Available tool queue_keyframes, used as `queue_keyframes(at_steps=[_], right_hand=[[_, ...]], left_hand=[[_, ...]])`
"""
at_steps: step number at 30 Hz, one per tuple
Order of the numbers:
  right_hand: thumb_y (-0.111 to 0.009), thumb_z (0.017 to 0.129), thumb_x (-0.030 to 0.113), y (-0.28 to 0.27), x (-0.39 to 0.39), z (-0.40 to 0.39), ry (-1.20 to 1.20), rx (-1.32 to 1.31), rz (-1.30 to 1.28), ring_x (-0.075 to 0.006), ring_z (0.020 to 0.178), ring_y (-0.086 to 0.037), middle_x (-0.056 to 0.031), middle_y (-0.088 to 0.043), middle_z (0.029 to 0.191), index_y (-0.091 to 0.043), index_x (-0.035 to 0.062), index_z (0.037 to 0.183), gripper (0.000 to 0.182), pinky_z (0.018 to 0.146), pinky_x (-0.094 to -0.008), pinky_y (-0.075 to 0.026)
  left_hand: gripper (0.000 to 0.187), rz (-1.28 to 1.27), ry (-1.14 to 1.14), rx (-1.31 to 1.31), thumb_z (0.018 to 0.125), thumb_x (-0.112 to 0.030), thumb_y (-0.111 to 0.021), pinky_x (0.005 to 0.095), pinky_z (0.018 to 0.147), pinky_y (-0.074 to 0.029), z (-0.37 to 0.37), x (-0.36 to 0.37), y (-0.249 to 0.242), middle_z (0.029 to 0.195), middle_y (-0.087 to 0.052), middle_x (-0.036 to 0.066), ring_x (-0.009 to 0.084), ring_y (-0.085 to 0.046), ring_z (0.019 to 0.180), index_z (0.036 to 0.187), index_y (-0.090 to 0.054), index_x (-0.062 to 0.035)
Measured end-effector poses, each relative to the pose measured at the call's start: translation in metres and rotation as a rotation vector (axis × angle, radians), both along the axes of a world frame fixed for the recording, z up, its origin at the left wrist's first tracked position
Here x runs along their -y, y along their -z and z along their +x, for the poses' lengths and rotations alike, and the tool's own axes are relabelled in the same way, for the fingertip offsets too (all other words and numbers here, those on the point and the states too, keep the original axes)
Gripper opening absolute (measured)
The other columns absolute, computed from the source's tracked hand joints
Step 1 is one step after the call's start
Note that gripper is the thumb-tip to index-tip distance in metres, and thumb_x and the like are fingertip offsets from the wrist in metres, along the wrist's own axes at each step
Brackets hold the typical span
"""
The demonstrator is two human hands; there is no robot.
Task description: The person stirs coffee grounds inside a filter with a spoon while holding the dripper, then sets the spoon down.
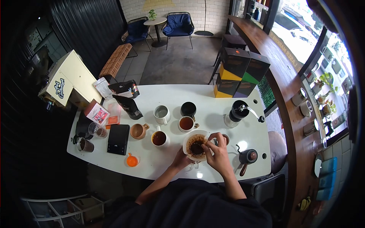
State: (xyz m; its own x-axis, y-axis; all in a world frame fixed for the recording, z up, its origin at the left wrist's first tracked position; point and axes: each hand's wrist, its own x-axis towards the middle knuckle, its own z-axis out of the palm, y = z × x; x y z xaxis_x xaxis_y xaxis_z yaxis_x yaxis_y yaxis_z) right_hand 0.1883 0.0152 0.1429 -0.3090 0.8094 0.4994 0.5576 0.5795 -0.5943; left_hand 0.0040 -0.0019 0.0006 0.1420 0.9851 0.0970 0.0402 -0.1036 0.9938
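Observation:
A paper coffee filter [194, 136] with wet dark grounds clinging to its wall sits in a dripper near the table's front edge. Beneath it, part of a clear glass handle shows. My left hand [183, 159] is closed round the lower left side of the dripper. The fingers of my right hand [217, 154] pinch the filter's right edge. Behind that hand, a cup [225, 139] is partly hidden. Just beyond the filter stand a white cup of brown coffee [186, 124] and, to the left, a white mug of dark coffee [159, 138].
A black kettle [248, 156] and a hand grinder [239, 110] stand on the right. Several boxes [235, 70] are stacked at the back right. Leftward are a brown cup [137, 131], a black scale [118, 139], an orange cup [132, 160] and coffee bags [128, 106].

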Motion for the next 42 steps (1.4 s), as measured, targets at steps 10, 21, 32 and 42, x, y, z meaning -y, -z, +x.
queue_keyframes(at_steps=[10,21,32,42], right_hand=[[-0.076,0.087,0.01,-0.007,-0.004,0.009,-0.053,-0.012,-0.082,-0.0343,0.103,-0.052,-0.013,-0.054,0.112,-0.073,0.0037,0.094,0.01,0.092,-0.0452,-0.043],[-0.075,0.086,0.008,-0.006,0.001,0.009,-0.053,-0.06,-0.171,-0.0363,0.11,-0.051,-0.0137,-0.055,0.111,-0.071,0.0029,0.091,0.008,0.098,-0.0462,-0.042],[-0.075,0.088,0.01,-0.002,-0.003,0.009,-0.099,-0.025,-0.161,-0.0353,0.112,-0.051,-0.0134,-0.052,0.116,-0.071,0.0026,0.092,0.009,0.099,-0.0454,-0.042],[-0.078,0.085,0.012,0.006,-0.006,0.014,-0.11,-0.084,-0.165,-0.0353,0.106,-0.052,-0.0142,-0.055,0.114,-0.074,0.0054,0.096,0.013,0.093,-0.0461,-0.044]], left_hand=[[0.075,-0.052,0.011,0.034,0.07,-0.008,-0.09,0.0384,0.105,-0.052,0.0,0.001,0.014,0.132,-0.067,0.009,0.0234,-0.065,0.121,0.137,-0.057,-0.0058],[0.081,-0.107,0.097,0.041,0.08,-0.009,-0.087,0.038,0.114,-0.047,-0.003,0.001,0.013,0.145,-0.057,0.008,0.0202,-0.057,0.132,0.149,-0.045,-0.0078],[0.08,-0.108,0.075,0.083,0.078,-0.01,-0.088,0.0383,0.113,-0.047,0.0,0.002,-0.006,0.142,-0.06,0.008,0.0204,-0.058,0.13,0.148,-0.048,-0.0078],[0.076,-0.065,0.069,0.01,0.082,-0.009,-0.085,0.0383,0.113,-0.048,0.002,0.002,0.004,0.143,-0.059,0.008,0.0203,-0.058,0.13,0.148,-0.047,-0.0077]])
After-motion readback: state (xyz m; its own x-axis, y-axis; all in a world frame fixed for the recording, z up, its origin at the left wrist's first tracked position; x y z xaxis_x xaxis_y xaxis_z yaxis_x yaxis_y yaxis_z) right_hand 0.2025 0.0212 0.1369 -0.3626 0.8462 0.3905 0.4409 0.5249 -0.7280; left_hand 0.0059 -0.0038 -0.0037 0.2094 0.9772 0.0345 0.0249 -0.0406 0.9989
